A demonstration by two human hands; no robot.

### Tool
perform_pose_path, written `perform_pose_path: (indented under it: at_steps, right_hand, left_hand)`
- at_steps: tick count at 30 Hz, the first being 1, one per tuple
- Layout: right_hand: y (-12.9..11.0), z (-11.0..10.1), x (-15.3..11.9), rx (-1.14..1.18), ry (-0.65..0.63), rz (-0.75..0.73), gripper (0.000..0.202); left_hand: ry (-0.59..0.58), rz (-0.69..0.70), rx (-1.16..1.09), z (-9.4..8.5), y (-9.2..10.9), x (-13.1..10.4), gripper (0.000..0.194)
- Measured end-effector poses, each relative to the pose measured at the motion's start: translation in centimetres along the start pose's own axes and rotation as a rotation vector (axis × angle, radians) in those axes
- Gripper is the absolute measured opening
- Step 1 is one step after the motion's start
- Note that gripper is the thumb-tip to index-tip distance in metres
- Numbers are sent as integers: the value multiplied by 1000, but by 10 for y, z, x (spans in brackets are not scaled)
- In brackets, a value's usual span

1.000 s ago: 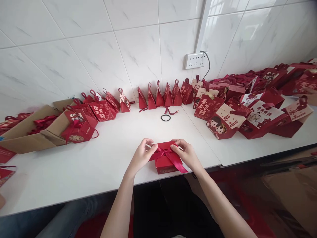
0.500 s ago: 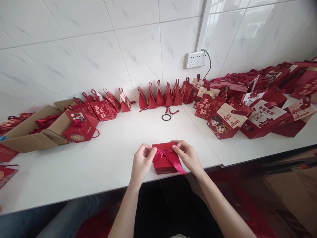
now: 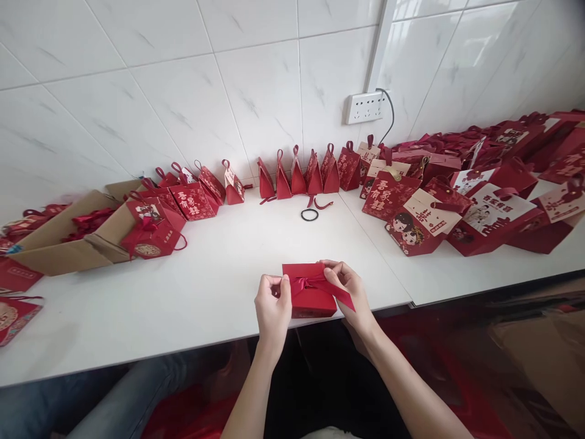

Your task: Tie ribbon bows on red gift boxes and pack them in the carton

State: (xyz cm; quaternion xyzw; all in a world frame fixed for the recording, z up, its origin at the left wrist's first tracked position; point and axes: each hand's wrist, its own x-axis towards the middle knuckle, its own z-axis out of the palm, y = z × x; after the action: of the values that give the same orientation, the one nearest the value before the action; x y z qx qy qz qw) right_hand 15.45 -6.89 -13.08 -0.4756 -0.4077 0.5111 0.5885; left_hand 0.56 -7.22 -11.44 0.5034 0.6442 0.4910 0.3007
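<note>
A small red box point(image 3: 315, 303) lies at the front edge of the white table, with a glossy red ribbon point(image 3: 343, 295) knotted across its top. At the box's left side, my left hand point(image 3: 274, 303) pinches the ribbon's left part between thumb and fingertips. My right hand point(image 3: 351, 291) is closed at the right side, its thumb pressing on the ribbon while the fingers curl behind the box's upper right corner. One ribbon tail hangs out to the right, over my right hand.
A black ring point(image 3: 309, 214) lies beyond the box. Small red bags point(image 3: 298, 182) line the wall. Larger gift bags point(image 3: 414, 222) crowd the right; an open cardboard box point(image 3: 64, 259) stands left. A person's jeans-clad leg point(image 3: 132, 390) shows below the table.
Both hands and the box have shifted slightly right in view. The ribbon's right tail, which hung over the box front, now stretches further right across my right hand.
</note>
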Motion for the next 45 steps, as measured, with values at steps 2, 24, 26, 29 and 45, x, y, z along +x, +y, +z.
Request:
perform_pose_path:
  at_steps: [2, 24, 26, 29, 45]
  right_hand:
    - [1, -5, 0, 2, -20, 8, 38]
    - [-36, -14, -14, -634, -244, -766, 101]
    - [-45, -11, -17, -617, -239, -817, 99]
    - [-53, -7, -24, -556, -234, -863, 96]
    - [-77, -22, -44, -552, -215, -909, 98]
  left_hand:
    - [-38, 2, 1, -1, 1, 2, 24]
    - [-98, 595, -46, -32, 48, -17, 6]
    - [0, 917, 79, -33, 58, -23, 15]
    - [89, 1243, 219, -31, 67, -31, 24]
    - [178, 1237, -166, -36, 74, -38, 41]
